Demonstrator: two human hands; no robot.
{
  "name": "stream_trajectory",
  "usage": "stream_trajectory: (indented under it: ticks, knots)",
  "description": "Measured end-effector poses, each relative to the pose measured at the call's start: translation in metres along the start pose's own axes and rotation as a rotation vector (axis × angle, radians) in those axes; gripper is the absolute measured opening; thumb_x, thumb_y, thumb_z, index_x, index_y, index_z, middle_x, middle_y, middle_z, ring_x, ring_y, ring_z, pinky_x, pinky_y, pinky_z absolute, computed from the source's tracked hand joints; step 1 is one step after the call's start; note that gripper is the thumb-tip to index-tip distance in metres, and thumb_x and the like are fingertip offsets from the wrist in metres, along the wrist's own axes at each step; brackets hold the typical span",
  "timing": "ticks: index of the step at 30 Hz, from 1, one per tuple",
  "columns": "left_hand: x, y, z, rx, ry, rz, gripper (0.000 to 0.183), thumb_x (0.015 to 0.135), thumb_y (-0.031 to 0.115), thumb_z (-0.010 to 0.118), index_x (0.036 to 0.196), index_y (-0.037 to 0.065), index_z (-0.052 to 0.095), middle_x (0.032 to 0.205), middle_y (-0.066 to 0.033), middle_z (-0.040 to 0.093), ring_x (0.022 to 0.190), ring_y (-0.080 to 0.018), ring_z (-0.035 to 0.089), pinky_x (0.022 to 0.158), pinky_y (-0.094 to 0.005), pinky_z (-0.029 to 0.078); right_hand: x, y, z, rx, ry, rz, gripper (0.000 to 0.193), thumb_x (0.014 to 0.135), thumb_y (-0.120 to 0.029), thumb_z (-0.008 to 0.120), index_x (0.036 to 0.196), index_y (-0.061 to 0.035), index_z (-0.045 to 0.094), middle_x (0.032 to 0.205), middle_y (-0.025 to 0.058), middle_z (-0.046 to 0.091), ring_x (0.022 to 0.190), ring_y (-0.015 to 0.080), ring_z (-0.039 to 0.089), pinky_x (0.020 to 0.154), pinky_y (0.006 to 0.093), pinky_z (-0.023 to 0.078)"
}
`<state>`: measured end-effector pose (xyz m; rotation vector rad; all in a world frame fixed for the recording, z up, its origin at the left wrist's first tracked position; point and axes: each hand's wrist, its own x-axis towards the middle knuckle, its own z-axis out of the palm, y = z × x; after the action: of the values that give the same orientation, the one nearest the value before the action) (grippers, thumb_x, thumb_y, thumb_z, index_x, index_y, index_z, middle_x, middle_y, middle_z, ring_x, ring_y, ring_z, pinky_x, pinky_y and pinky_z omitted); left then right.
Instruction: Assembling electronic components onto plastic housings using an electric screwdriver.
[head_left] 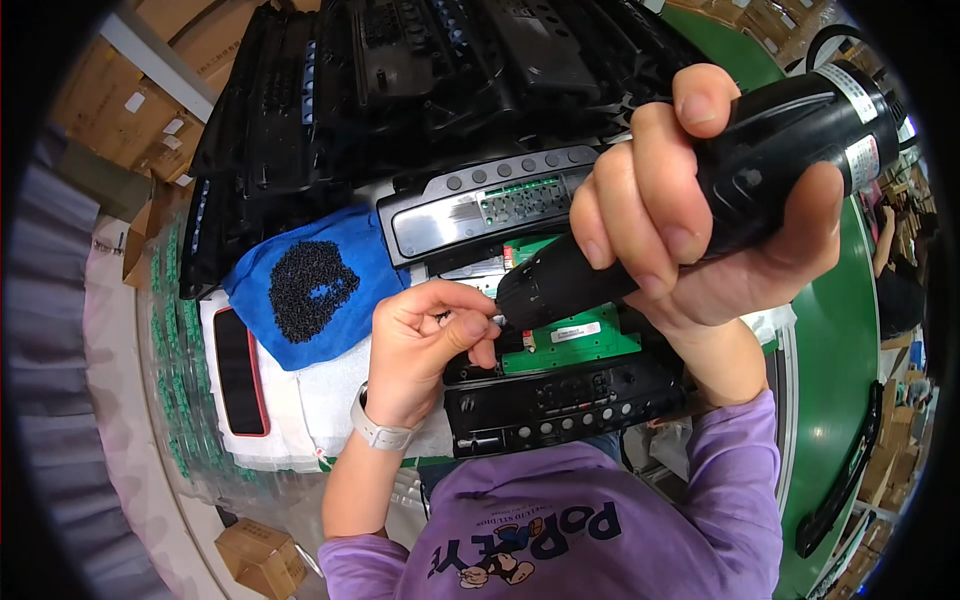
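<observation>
My right hand [650,190] is wrapped round the thick black body of an electric screwdriver [770,140], which slants down to the left. At its tip, the fingertips of my left hand [415,345] are pinched together; what they hold, if anything, is too small to make out. Below the screwdriver lies a green circuit board [615,348] with a white label, partly covered by the tool and my hands. Closest to me is a long black plastic housing [565,405] with a row of round light buttons. Another black housing with a grey panel [435,220] lies beyond the board.
Left of my hands, a blue cloth [250,275] bears a heap of small black screws [300,290]. A phone in a red case [240,370] lies beside it. Large black plastic parts [400,90] are piled at the back. A green surface [825,400] runs along the right.
</observation>
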<state>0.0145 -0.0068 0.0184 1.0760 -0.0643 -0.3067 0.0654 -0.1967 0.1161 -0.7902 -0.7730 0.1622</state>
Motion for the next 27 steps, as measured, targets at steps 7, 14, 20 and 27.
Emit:
stream_trajectory:
  ticks: [7, 14, 20, 27]
  knots:
    - [-0.001, 0.002, 0.001, 0.006, 0.025, 0.007, 0.011, 0.08, 0.0, 0.063, 0.089, -0.005, 0.059, 0.073, -0.0124, 0.063, 0.056, -0.0143, 0.06, 0.053, -0.0217, 0.049, -0.001, -0.002, 0.001, -0.004, -0.023, -0.024, 0.057, 0.082, -0.055, 0.052, 0.113, -0.0078, 0.043, 0.065, -0.0013, 0.048, 0.05, 0.0109, 0.047, 0.058, 0.029, 0.043]
    - [-0.001, 0.001, 0.002, 0.022, -0.021, -0.011, 0.01, 0.08, -0.001, 0.062, 0.088, -0.005, 0.059, 0.073, -0.0127, 0.063, 0.055, -0.0147, 0.06, 0.052, -0.0221, 0.049, 0.0, 0.002, 0.0, 0.016, -0.037, 0.006, 0.057, 0.083, -0.054, 0.05, 0.114, -0.0078, 0.043, 0.066, -0.0009, 0.048, 0.05, 0.0111, 0.048, 0.059, 0.0294, 0.043]
    - [-0.001, 0.002, 0.001, 0.058, 0.003, 0.023, 0.008, 0.08, -0.002, 0.061, 0.088, -0.005, 0.059, 0.073, -0.0127, 0.063, 0.055, -0.0149, 0.061, 0.052, -0.022, 0.049, 0.0, 0.001, -0.007, -0.002, -0.083, -0.03, 0.056, 0.084, -0.054, 0.049, 0.114, -0.0072, 0.042, 0.067, -0.0008, 0.048, 0.051, 0.011, 0.048, 0.06, 0.0293, 0.043]
    - [-0.003, 0.004, 0.002, 0.023, -0.045, -0.015, 0.01, 0.081, 0.001, 0.062, 0.089, -0.005, 0.059, 0.072, -0.013, 0.063, 0.053, -0.0158, 0.06, 0.051, -0.0226, 0.048, -0.003, 0.003, -0.001, 0.098, -0.003, -0.012, 0.055, 0.085, -0.052, 0.046, 0.115, -0.006, 0.043, 0.068, -0.0005, 0.048, 0.051, 0.0108, 0.047, 0.06, 0.0292, 0.043]
